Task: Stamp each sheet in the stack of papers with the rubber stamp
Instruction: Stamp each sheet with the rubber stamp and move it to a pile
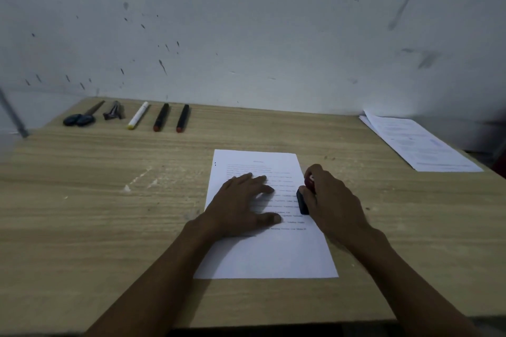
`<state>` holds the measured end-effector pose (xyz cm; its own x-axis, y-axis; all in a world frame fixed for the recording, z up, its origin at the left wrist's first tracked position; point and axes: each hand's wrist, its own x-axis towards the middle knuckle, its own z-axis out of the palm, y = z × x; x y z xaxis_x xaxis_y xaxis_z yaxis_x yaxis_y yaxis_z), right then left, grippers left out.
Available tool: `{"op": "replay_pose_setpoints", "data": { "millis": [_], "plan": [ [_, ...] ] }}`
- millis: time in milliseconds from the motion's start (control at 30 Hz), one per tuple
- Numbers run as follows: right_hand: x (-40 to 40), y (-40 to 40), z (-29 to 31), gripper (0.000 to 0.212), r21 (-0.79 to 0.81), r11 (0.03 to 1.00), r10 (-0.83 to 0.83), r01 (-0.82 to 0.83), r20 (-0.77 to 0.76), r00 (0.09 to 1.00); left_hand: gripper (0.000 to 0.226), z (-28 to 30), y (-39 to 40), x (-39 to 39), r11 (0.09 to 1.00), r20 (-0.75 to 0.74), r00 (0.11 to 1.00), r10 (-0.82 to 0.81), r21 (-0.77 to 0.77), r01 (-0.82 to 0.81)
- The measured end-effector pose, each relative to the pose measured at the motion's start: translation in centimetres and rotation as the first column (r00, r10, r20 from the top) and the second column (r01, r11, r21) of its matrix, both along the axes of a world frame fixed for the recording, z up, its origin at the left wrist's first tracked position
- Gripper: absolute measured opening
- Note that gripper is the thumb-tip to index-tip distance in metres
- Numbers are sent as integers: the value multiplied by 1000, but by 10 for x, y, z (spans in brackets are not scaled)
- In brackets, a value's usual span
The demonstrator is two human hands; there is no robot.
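The printed lines on the top sheet [269,249] are too blurred to read, and the title at its head is only a faint smudge. No brand or label can be read anywhere. The right hand [332,200] covers most of the rubber stamp [303,201]: only its black base and a small red part of the top are seen, so the stamp's shape is hard to judge. Its base seems to touch the right edge of the sheet, at about mid-height of the text. The fingers of the right hand are curled around the stamp and clamp it from above.

The left hand [243,204] lies flat on the sheet, fingers straight and a little spread, the thumb [269,218] pointing toward the stamp; it presses the paper to the wooden surface [109,213]. Both forearms are cut off by the bottom of the frame.

At the far left of the surface, near the wall, lie scissors [80,117], a small dark tool [112,112] that cannot be identified, a white marker [138,115] and two black markers [173,117]. At the far right lies a second pile of papers [416,142], partly over the edge.
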<state>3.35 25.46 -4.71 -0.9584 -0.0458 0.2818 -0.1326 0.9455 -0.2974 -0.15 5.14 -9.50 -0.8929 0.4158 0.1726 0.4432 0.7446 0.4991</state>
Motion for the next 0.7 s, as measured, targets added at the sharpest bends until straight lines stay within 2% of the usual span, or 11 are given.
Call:
{"op": "replay_pose_setpoints", "data": {
  "millis": [700],
  "plan": [
    [1, -9, -17, 13, 4, 996, -87, 88, -133, 987, 84, -5, 0, -3, 1000, 6, 1000, 9, 20, -10]
  ]
}}
